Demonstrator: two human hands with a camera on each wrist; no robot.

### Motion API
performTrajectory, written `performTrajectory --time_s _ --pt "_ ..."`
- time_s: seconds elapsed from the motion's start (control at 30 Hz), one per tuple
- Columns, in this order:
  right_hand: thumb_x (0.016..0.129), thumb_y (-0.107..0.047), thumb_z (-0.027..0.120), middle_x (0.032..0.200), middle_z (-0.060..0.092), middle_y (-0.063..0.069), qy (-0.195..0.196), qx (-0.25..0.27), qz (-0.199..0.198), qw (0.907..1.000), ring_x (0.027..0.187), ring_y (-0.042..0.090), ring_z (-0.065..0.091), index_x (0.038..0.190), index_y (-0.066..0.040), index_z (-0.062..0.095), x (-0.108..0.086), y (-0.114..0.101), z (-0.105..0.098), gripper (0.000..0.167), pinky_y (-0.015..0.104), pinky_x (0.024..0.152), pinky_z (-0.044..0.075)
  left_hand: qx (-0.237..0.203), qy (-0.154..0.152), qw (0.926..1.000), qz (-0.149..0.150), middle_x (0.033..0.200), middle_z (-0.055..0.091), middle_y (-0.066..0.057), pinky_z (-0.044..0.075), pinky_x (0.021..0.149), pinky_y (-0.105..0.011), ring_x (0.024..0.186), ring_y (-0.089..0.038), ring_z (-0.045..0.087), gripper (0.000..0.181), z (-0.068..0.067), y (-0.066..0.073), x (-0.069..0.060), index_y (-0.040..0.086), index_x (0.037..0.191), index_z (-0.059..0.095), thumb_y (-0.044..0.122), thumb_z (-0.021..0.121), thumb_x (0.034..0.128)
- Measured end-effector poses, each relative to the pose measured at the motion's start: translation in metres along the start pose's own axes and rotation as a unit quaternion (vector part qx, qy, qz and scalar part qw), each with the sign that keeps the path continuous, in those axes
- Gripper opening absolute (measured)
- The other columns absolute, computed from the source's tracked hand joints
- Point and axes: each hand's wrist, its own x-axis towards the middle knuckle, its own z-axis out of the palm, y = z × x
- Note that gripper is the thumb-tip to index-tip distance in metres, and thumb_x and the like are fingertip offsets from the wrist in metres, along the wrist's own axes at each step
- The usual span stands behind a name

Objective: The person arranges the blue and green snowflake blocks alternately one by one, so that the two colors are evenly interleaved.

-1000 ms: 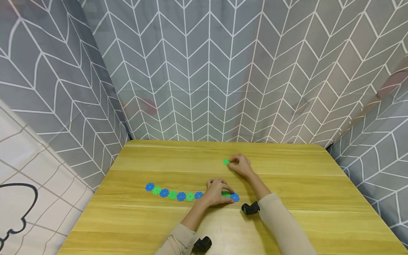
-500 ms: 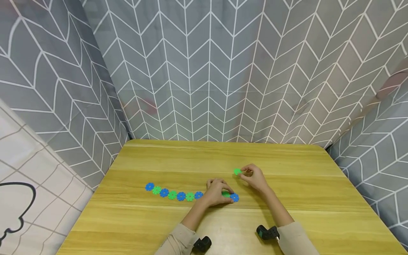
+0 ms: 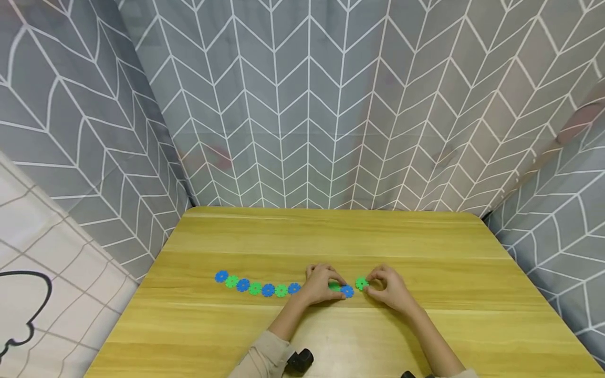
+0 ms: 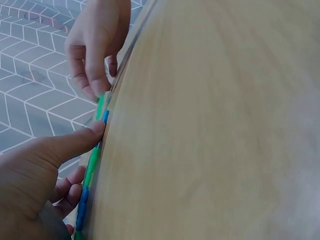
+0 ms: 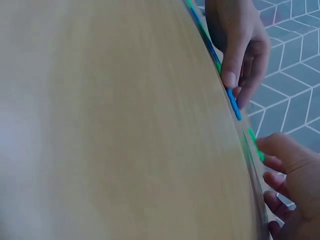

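A row of blue and green notched plastic discs [image 3: 268, 290], alternating in colour, curves across the wooden table in the head view. My left hand [image 3: 317, 287] lies over its right part and hides some discs. Its thumb and fingers grip the blue end disc [image 3: 347, 291]. Just to the right, my right hand [image 3: 392, 290] pinches a single green disc [image 3: 361, 284] by its right edge. A small gap separates that green disc from the blue one. The right wrist view shows the green disc [image 5: 256, 145] tilted a little at the right thumb [image 5: 280, 147].
The wooden table [image 3: 331, 236] runs back to a grey curtain [image 3: 293, 105] with white zigzag lines. A white checked cloth [image 3: 52, 294] hangs at the left. A black wrist camera [image 3: 300, 361] sits on the left wrist.
My right hand has come toward me and slightly right, bringing the green disc from the back of the table to beside the row's blue end. My left hand has stayed in place.
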Motion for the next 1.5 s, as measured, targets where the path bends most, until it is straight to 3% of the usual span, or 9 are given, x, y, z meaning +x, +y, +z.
performTrajectory --time_s 0.27,0.63,0.9,1.17,1.5 --pt "0.076 -0.013 0.076 0.100 0.062 0.008 0.014 -0.023 -0.014 0.9995 0.101 0.038 0.051 0.086 -0.012 0.070 -0.009 0.001 0.005 0.012 0.064 0.086 0.026 0.000 -0.008 1.0000 -0.002 0.101 0.060 0.005 0.021 0.099 -0.053 0.105 -0.018 0.048 0.023 0.000 0.002 0.000 0.022 0.093 0.075 0.033 0.080 0.0738" --pt "0.074 -0.010 0.078 0.097 0.062 0.008 0.026 -0.013 -0.044 0.9986 0.097 0.036 0.051 0.084 -0.012 0.071 -0.015 -0.005 0.005 0.012 0.061 0.084 0.024 -0.002 -0.009 1.0000 -0.003 0.101 0.060 0.006 0.021 0.099 -0.052 0.104 -0.017 0.048 0.023 0.000 0.004 -0.001 0.022 0.093 0.075 0.034 0.080 0.0735" --pt "0.072 -0.011 0.078 0.097 0.062 0.005 0.035 -0.013 -0.045 0.9983 0.099 0.036 0.051 0.082 -0.014 0.071 -0.016 -0.001 0.008 0.013 0.063 0.086 0.024 -0.010 -0.009 0.9999 -0.009 0.101 0.060 0.007 0.020 0.100 -0.052 0.105 -0.018 0.047 0.022 -0.001 0.004 0.000 0.022 0.092 0.075 0.033 0.080 0.0736" --pt "0.071 -0.010 0.078 0.096 0.063 0.007 0.040 0.000 -0.044 0.9982 0.098 0.033 0.052 0.084 -0.011 0.071 -0.015 0.003 0.008 0.014 0.056 0.085 0.024 -0.008 -0.009 0.9999 -0.010 0.102 0.060 0.006 0.020 0.100 -0.052 0.106 -0.018 0.047 0.023 0.001 0.003 -0.001 0.023 0.093 0.075 0.034 0.080 0.0734" --pt "0.074 -0.012 0.076 0.098 0.065 0.011 0.041 0.003 -0.030 0.9987 0.100 0.037 0.054 0.091 -0.007 0.071 -0.016 0.002 0.007 0.018 0.065 0.088 0.024 -0.008 -0.010 0.9999 -0.007 0.102 0.060 0.006 0.020 0.100 -0.054 0.105 -0.017 0.048 0.031 0.000 0.004 -0.001 0.022 0.100 0.073 0.036 0.080 0.0737"
